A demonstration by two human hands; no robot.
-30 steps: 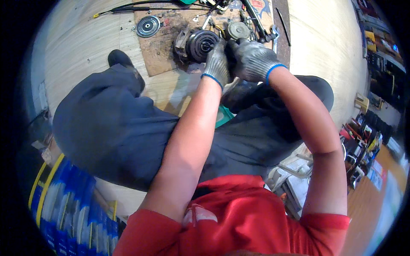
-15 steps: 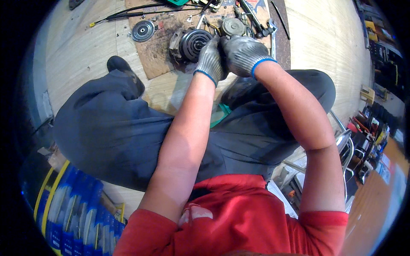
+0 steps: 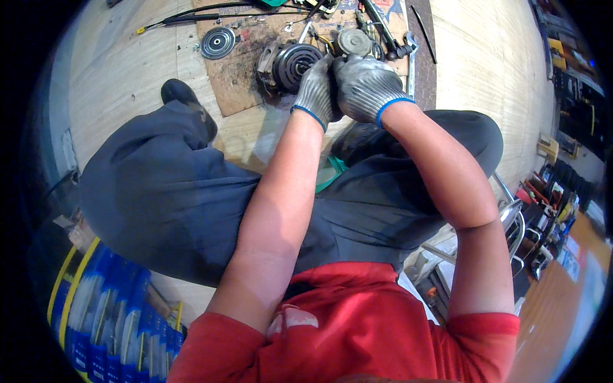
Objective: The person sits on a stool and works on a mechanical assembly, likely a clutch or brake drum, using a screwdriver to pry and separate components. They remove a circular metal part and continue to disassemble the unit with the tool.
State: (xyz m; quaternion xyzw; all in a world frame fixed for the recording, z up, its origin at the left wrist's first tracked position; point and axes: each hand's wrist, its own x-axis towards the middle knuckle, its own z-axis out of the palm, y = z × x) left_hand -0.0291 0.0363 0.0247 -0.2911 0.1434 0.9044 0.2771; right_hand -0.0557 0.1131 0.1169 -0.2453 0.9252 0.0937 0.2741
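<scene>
Both my hands wear grey knitted gloves with blue cuffs and meet side by side over the near edge of a stained cardboard sheet (image 3: 237, 89). My left hand (image 3: 316, 91) is closed, fingers curled in towards the other hand. My right hand (image 3: 370, 89) is closed too, pressed against the left. Whatever they hold is hidden by the gloves. Just left of my left hand lies a dark machine part with a grooved round pulley (image 3: 297, 67). Beyond my right fingers sits a round grey metal part (image 3: 354, 43). A loose ringed disc (image 3: 218, 43) lies farther left.
A wrench (image 3: 411, 64) and a dark ratchet-like tool (image 3: 386, 32) lie right of the hands. Black cables (image 3: 204, 14) stretch across the far side. My bent legs (image 3: 159, 191) flank the work. Blue packages (image 3: 121, 313) stand lower left, a metal-framed chair (image 3: 511, 217) at right.
The view has shifted slightly, so the parts sit a little farther right. Both hands stay together, closed, in nearly the same place.
</scene>
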